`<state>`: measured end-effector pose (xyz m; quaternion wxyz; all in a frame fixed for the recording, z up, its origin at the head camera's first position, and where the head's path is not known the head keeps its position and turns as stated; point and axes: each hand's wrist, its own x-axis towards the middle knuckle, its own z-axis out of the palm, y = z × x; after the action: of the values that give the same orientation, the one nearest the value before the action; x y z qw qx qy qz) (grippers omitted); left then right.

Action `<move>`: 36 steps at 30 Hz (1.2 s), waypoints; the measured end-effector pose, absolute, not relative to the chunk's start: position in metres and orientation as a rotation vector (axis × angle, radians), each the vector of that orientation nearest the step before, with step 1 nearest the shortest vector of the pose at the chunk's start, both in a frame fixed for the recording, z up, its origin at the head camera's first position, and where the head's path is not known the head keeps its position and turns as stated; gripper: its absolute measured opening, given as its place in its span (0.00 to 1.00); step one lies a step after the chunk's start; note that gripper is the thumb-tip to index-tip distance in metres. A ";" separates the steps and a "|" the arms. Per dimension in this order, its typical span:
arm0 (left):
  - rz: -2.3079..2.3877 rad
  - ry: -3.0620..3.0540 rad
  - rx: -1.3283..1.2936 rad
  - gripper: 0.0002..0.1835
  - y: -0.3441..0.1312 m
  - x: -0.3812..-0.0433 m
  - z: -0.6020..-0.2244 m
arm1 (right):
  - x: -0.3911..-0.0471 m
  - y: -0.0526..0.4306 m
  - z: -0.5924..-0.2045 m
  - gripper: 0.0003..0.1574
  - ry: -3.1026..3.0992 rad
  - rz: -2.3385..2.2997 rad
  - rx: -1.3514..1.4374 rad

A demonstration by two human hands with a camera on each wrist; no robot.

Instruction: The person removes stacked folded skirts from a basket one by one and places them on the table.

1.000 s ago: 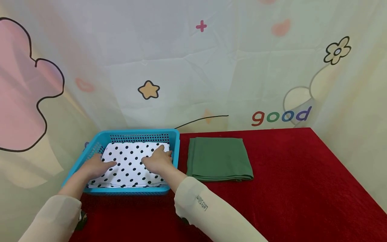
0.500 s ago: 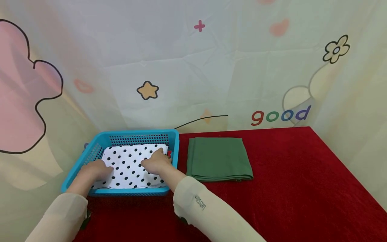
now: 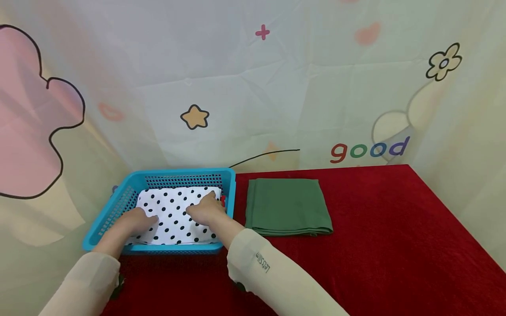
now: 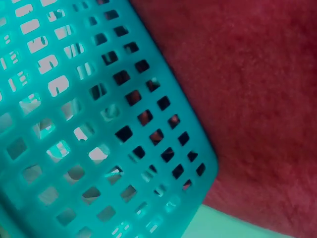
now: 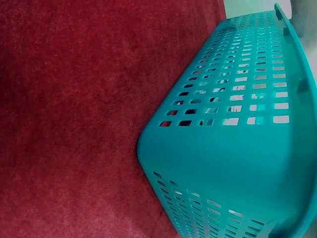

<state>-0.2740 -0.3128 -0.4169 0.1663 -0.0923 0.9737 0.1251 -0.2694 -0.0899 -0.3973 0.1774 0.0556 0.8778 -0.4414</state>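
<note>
A folded white cloth with black dots (image 3: 174,210) lies inside a blue plastic basket (image 3: 178,172) on the left of the table. My left hand (image 3: 136,220) is at the cloth's left side, its thumb stretched over the top; the other fingers are hidden. On the cloth's right part rests my right hand (image 3: 205,210), thumb and index finger extended and the remaining fingers partly hidden at the right edge. Neither hand shows in the wrist views. The left wrist view has the perforated basket wall (image 4: 94,109) close up, the right wrist view a basket corner (image 5: 213,158).
A folded green cloth (image 3: 288,206) lies to the right of the basket. Red fabric (image 3: 375,237) covers the table. Behind it hangs a pale printed curtain (image 3: 237,87). A small red patch (image 3: 223,201) shows inside the basket's right side.
My left hand has moved right and inward over the cloth. The cloth's left edge has shifted slightly right, baring more of the basket's left side. The right hand has hardly moved.
</note>
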 end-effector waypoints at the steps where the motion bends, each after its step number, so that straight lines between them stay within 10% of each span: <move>1: 0.364 2.774 -0.269 0.32 -0.313 -0.274 -0.418 | -0.269 -0.090 -0.397 0.59 2.477 -1.254 0.160; 36: 0.584 2.801 -0.362 0.41 -0.337 -0.267 -0.413 | -0.275 -0.090 -0.406 0.63 2.333 -1.426 0.210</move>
<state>-0.2671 -0.3370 -0.4133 0.1284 -0.1246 0.9632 0.2006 -0.2753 -0.0896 -0.4062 0.1983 0.0750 0.8339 -0.5096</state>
